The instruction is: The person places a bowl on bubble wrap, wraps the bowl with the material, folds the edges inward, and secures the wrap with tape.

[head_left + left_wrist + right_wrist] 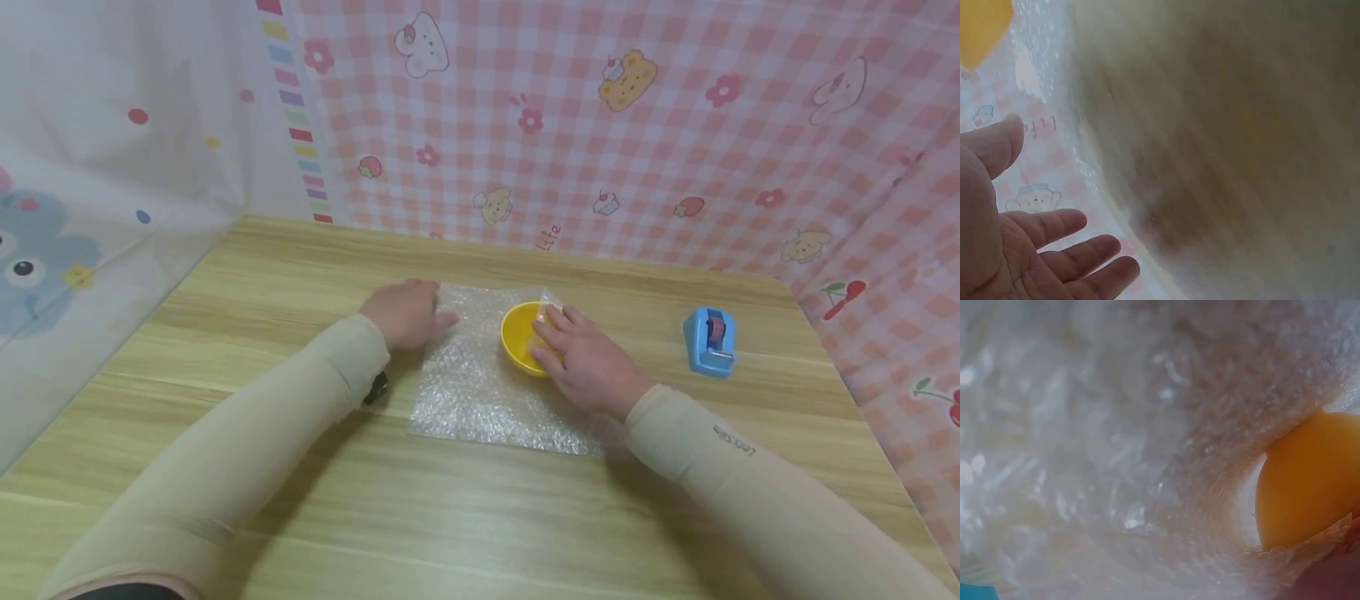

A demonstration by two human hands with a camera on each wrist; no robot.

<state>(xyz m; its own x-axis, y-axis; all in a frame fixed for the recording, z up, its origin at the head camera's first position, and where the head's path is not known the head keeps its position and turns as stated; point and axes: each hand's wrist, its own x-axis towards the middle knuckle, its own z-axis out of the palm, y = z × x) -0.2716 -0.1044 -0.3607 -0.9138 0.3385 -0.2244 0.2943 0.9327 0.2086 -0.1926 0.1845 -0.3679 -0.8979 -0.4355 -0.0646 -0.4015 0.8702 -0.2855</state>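
Note:
A yellow bowl [517, 337] stands on a sheet of bubble wrap [472, 408] laid over the wooden table. My right hand [588, 358] rests over the bowl's right rim, pressing a folded-over edge of the wrap against the inside with extended fingers. In the right wrist view, wrap fills most of the picture beside the yellow bowl [1310, 481]. By the sheet's left edge is my left hand [405, 315], holding nothing; its spread fingers show in the left wrist view, where the bowl [982, 28] is only partly visible.
A blue tape dispenser [711, 342] with a roll in it stands on the right of the table [420, 508]. Pink checked cloth [570, 158] hangs behind and on the right, and a pale cloth [135, 167] on the left.

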